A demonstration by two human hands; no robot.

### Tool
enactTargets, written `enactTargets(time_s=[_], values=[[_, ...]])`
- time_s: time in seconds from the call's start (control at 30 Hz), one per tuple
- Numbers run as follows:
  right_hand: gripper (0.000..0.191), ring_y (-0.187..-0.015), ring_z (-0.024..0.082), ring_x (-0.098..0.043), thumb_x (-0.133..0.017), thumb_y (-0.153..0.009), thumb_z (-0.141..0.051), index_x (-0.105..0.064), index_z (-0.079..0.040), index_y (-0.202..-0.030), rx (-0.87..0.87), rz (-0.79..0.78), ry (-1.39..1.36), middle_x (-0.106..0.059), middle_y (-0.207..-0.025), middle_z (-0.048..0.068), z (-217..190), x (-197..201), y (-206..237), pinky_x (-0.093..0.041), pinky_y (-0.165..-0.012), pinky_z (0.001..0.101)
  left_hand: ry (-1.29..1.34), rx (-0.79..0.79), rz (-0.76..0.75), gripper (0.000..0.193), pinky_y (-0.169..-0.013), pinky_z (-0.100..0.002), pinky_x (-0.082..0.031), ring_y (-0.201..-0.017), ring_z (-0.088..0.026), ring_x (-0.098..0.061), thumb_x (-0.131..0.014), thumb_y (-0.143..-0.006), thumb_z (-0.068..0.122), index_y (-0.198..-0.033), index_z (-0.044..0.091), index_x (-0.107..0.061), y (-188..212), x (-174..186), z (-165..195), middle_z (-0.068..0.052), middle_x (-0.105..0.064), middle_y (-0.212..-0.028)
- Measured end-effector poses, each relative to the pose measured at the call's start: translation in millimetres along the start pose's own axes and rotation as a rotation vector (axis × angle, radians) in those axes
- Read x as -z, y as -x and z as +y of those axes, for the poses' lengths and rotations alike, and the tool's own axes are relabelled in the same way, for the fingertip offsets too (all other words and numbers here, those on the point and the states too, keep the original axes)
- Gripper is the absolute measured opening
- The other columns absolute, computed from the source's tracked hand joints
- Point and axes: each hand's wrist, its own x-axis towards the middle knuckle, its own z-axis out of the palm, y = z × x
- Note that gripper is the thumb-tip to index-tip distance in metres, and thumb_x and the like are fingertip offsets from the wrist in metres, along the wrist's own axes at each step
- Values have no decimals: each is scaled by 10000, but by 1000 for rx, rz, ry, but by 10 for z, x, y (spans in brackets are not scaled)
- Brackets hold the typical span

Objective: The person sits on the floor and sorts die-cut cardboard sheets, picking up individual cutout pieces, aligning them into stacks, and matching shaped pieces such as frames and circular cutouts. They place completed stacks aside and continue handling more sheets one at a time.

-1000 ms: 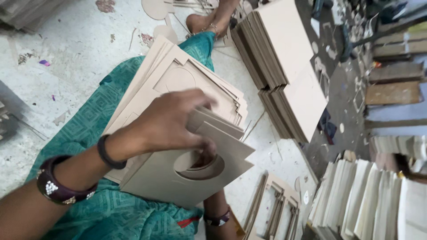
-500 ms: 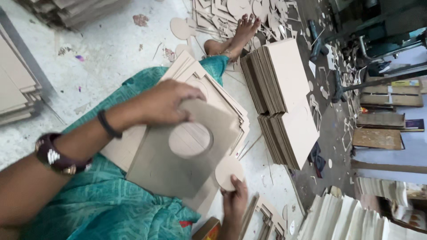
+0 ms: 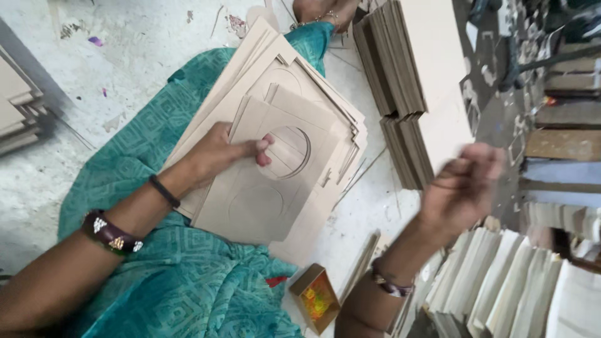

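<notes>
Left hand [image 3: 216, 153] grip clamped on cardboard sheet [image 3: 263, 181] mid-frame; right hand [image 3: 463, 184] blurred, curled, grip unclear

Littered pale concrete floor [image 3: 113, 56]; board stacks [image 3: 413, 69] around.

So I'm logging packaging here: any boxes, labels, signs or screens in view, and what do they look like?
Small box: on the floor by the teal cloth, near the right forearm; squarish, brown card sides, bright orange-yellow printed face.
No signs or screens show.
</notes>
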Motion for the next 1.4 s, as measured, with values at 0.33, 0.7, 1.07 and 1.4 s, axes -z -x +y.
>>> enactTargets(time_s=[0.33,0.7,1.07,1.4], values=[[400,-948,196,-667,-707,-808,-65,-664,36,-1193,-618,129,487,-704,-1066,96,1432,-24,2343,-542,-834,349,-43,-82,-262,219,-756,-352,-622,-754,-201,-751,-743,-914,182,-1001,-15,-706,242,-223,208,-90,-708,-768],[255,-954,197,-657,-725,-866,-113,-731,42,-1069,-17,-92,678,-710,-1021,122,1339,-32,1715,-547,-838,312,-663,-627,-363,294,-716,-295,-590,-780,-110,-742,-833,-769,132,-1027,42,-723,97,-370,565,-83,-766,-862],[292,-934,170,-631,-738,-845,106,-618,78,-1110,-55,298,407,-662,-1016,81,1582,-217,1850,-533,-818,296,-662,-505,-209,362,-721,-300,-580,-815,-118,-759,-855,-735,156,-1059,52,-730,-135,-209,-60,-89,-778,-874],[356,-914,179,-697,-798,-750,37,-671,78,-1080,-349,110,547,-725,-1004,107,1289,-236,1965,-585,-826,309,-770,-329,-61,337,-637,-278,-578,-693,-98,-745,-892,-747,218,-1012,35,-794,384,-158,-13,-84,-796,-801]])
